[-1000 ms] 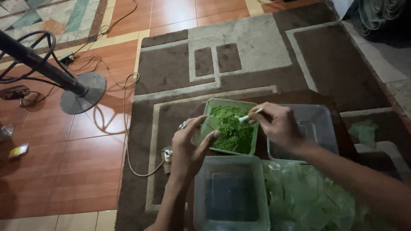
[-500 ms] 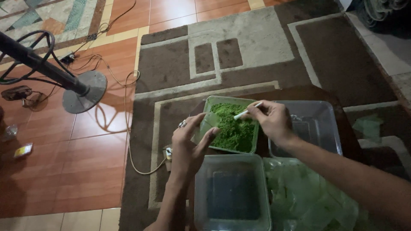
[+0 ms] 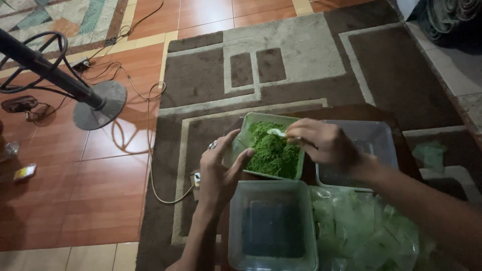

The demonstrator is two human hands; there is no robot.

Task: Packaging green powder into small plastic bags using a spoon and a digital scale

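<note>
Both arms are bare, with no sleeves to see. The left hand (image 3: 217, 170) wears a small shiny silver ring (image 3: 213, 145) on one finger. The right hand (image 3: 326, 143) wears nothing at all.

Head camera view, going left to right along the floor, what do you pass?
Fan base → left hand → green tray of green crumbs → right hand holding a white spoon → clear tub.

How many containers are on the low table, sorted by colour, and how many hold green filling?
Green tray, with green filling: 1
Clear tubs, no filling: 2, the near tub and the far-right tub
Total: 3 containers, 1 with filling
</note>
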